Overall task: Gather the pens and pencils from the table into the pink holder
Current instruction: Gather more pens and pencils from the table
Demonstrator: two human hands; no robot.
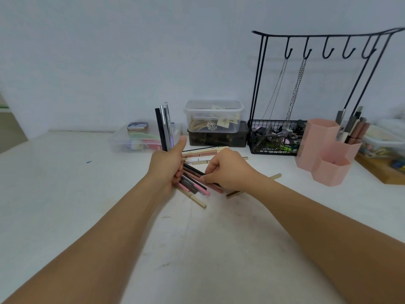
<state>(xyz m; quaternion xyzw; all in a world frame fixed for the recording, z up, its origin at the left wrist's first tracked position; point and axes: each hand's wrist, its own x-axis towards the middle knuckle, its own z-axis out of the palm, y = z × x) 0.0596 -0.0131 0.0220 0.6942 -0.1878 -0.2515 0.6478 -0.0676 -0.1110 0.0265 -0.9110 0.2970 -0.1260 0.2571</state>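
Note:
My left hand (pixel 168 166) is closed around a bundle of pens (pixel 164 128); their black and silver tops stand up above my fist and the lower ends fan out below it. My right hand (pixel 228 170) pinches a dark brown pencil (pixel 194 171) at the bundle's lower end. More beige and pink pencils (pixel 205 153) lie on the white table behind my hands, and a gold one (pixel 275 177) pokes out past my right wrist. The pink holder (pixel 326 159) stands to the right, with several pens (pixel 350 128) in its back compartment.
A black wire hook rack with a basket (pixel 274 139) stands left of the holder, chains hanging from it. Stacked clear and dark plastic boxes (pixel 213 119) and a low clear tray (pixel 135 139) sit against the wall. A wooden board (pixel 381 172) lies at the far right.

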